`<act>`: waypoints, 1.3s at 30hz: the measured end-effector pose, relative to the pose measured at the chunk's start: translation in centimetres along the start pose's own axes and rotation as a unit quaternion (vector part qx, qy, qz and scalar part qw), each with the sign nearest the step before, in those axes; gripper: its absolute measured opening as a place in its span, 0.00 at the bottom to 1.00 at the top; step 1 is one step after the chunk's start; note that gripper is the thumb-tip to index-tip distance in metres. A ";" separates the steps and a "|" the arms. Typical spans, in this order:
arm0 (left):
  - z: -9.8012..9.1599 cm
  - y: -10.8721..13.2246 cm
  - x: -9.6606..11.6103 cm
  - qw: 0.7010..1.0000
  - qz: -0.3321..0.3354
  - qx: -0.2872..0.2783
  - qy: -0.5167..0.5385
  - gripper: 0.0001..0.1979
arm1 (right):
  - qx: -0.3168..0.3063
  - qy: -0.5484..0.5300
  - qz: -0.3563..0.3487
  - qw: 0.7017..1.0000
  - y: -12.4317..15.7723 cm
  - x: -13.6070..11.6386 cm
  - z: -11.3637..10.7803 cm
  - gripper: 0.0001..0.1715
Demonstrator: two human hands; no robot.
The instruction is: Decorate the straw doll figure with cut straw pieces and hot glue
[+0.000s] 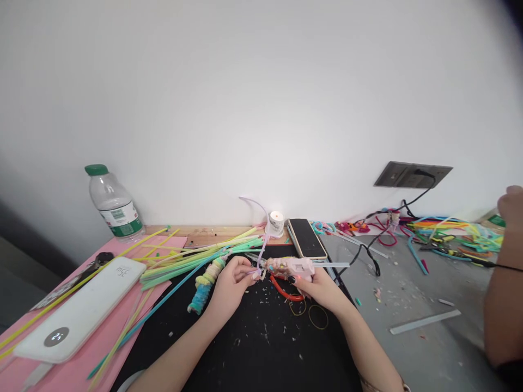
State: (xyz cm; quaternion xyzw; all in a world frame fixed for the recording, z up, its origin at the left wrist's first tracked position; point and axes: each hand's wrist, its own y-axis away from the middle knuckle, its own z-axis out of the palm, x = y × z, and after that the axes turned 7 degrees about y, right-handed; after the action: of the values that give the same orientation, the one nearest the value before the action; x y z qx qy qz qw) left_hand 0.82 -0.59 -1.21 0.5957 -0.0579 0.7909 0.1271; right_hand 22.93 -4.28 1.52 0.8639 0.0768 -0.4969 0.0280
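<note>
My left hand pinches a thin purple pipe cleaner, whose free end curves up in front of the wall. My right hand is closed around a pale pink glue gun; a clear glue stick sticks out of its back to the right. The gun's nozzle points left, close to my left fingertips; whether it touches the pipe cleaner is too small to tell. Left of my left hand lies a bundle wound in yellow and blue pipe cleaner. A red curved piece lies below the gun.
Green and yellow pipe cleaners, a white power bank and a bottle are at left. A candle and phone stand behind the gun. Cables run right to a wall socket. Another person's arm is far right.
</note>
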 end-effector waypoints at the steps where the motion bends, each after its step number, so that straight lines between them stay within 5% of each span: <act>1: 0.0 0.0 0.0 1.000 0.000 -0.002 0.001 0.13 | -0.002 0.002 -0.008 1.000 0.0 0.0 0.1 0.16; 39: 0.3 0.2 0.5 0.999 0.008 0.044 0.000 0.15 | -0.024 0.113 0.009 0.993 0.6 -0.4 0.0 0.17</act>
State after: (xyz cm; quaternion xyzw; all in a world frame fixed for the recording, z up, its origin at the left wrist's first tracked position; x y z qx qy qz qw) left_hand 0.93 -0.77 -0.61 0.6006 -0.0275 0.7935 0.0945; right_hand 22.84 -4.91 1.85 0.9143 0.0837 -0.3939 0.0438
